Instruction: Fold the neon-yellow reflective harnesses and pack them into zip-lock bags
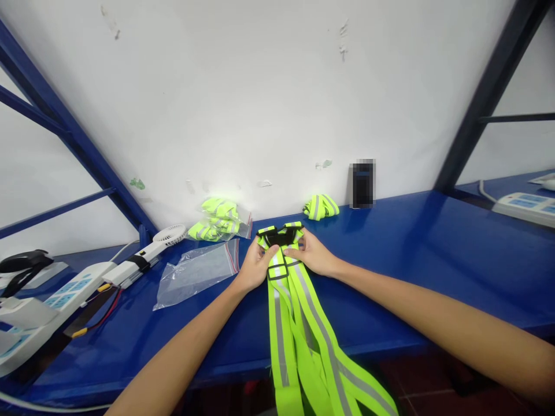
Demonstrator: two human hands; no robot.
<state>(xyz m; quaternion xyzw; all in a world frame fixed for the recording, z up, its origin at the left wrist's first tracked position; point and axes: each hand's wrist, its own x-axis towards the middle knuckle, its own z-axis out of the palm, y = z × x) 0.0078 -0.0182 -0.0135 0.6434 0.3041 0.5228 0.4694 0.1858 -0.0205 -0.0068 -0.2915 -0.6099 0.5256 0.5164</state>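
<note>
A neon yellow reflective harness [281, 341] with grey stripes hangs from both my hands over the table's front edge. Its black buckle [280, 236] sits at the top, between the hands; whether it is fully clicked together I cannot tell. My left hand [256, 263] pinches the left strap just below the buckle, thumb on top. On the other side, my right hand [314, 252] grips the right strap with its thumb pressed on the front. Black strap adjusters [278, 272] show just below the thumbs.
On the blue table [403, 260] lie a clear plastic bag [197, 274], bagged neon straps [219, 218] and a folded neon bundle [321, 206]. A white handheld fan [169, 235] and a power strip [78, 289] with cables are at left. A dark pixelated object [362, 185] leans against the wall.
</note>
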